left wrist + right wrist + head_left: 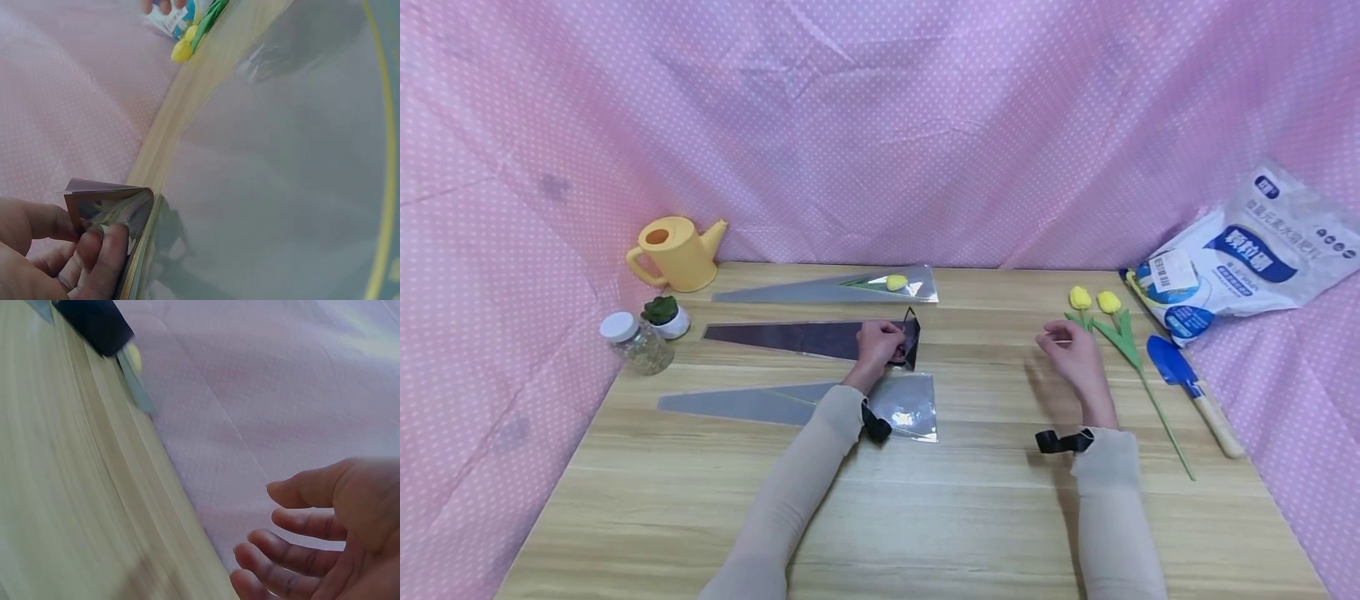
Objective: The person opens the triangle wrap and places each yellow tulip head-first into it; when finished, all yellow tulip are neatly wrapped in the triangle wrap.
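My left hand (877,343) grips the wide mouth of a dark, tapered flower sleeve (782,337). In the left wrist view, the thumb and curled fingers (107,259) are at its spread mouth. My right hand (1075,360) is raised beside two yellow artificial tulips (1108,302) with green leaves, to the right. The right wrist view shows its fingers (294,556) loosely bent, holding nothing. Behind the dark sleeve lies a clear sleeve (760,291) with a yellow tulip (896,283) in it. Another clear sleeve (730,403) lies in front, partly covered by my left arm.
A yellow watering can (681,254), a small potted succulent (662,317) and a lidded glass jar (643,346) stand at the left. At the right, a white and blue bag (1247,250) leans on the pink cloth, near a blue trowel (1187,387) with a wooden handle.
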`<state>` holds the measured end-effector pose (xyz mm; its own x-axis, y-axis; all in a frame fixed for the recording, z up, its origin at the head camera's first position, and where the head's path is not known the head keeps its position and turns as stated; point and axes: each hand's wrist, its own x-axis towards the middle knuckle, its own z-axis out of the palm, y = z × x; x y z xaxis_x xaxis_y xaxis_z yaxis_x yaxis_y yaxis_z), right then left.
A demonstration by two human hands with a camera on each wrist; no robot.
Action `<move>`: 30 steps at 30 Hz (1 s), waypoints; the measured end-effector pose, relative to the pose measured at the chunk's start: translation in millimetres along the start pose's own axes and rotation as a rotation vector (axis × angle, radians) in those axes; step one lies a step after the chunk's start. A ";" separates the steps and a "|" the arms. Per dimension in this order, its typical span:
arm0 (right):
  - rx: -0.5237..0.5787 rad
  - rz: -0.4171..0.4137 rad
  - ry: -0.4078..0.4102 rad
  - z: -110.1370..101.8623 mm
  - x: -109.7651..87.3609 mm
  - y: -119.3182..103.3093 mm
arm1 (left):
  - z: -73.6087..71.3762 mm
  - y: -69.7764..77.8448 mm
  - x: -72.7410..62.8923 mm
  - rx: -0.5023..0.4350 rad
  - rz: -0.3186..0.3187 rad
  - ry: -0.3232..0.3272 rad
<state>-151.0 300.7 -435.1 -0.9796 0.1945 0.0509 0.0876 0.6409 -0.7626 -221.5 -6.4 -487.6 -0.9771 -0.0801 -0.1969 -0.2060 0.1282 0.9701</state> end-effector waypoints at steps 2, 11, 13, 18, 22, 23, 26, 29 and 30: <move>0.012 0.023 0.003 -7.0 -3.3 5.4 | -0.5 0.2 0.1 -0.004 0.002 0.000; -0.001 0.116 0.058 -29.7 -9.5 27.6 | -1.9 2.8 -1.2 0.009 -0.010 0.004; -0.002 0.134 0.046 -35.5 -11.3 33.2 | -1.7 2.9 -1.8 0.014 -0.012 0.004; -0.022 0.179 0.034 -49.2 -17.8 48.7 | -1.2 1.9 -3.1 0.019 0.007 0.004; -0.021 0.202 0.008 -56.3 -21.9 60.2 | -1.8 1.7 -4.3 0.026 0.036 0.012; -0.020 0.201 -0.003 -57.9 -22.7 62.4 | -2.1 1.8 -4.7 0.025 0.040 0.011; -0.034 0.197 -0.048 -62.4 -24.0 67.8 | -2.5 2.1 -5.0 0.027 0.042 0.007; -0.044 0.223 -0.120 -66.5 -24.7 71.2 | -2.8 1.9 -4.7 0.037 0.038 0.007; -0.049 0.234 -0.145 -67.5 -24.7 71.9 | -2.7 1.8 -4.5 0.040 0.036 0.008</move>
<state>-108.4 392.1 -447.6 -0.9470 0.2355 -0.2187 0.3199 0.6267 -0.7106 -217.4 -8.5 -484.5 -0.9835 -0.0828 -0.1607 -0.1729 0.1708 0.9700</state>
